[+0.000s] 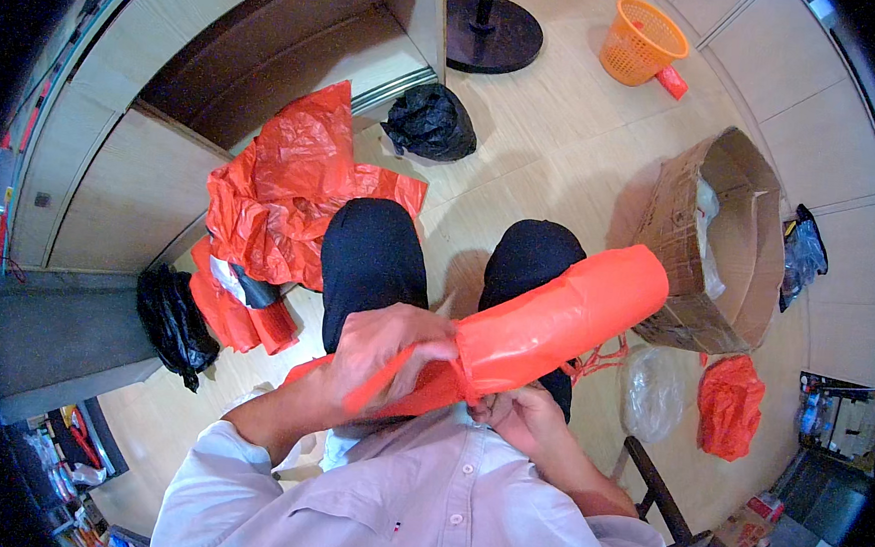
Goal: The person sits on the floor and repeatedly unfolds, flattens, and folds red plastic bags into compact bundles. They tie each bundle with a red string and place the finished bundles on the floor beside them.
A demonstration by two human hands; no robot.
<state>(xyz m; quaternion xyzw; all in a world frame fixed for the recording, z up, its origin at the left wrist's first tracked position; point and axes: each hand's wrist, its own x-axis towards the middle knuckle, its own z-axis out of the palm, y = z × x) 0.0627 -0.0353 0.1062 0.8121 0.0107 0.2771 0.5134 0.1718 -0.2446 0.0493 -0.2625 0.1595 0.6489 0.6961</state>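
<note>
A long roll of red-orange plastic bags [562,319] lies slantwise across my lap, its far end over the knee on the right. Around its middle runs a narrow red plastic strip [464,369]. On the left side of the picture, my left hand [395,346] is closed on a loose length of that strip and is blurred. My right hand [515,414] is at the underside of the roll, its fingers pinched at the strip by the tie. What exactly those fingertips hold is partly hidden under the roll.
Crumpled red plastic sheeting [292,189] lies at the left, by black bags [432,123] and an open cabinet [300,62]. To the right stand a cardboard box [679,251] and an orange basket [643,49]. A clear bag [653,392] and a red bag [730,408] lie below the box.
</note>
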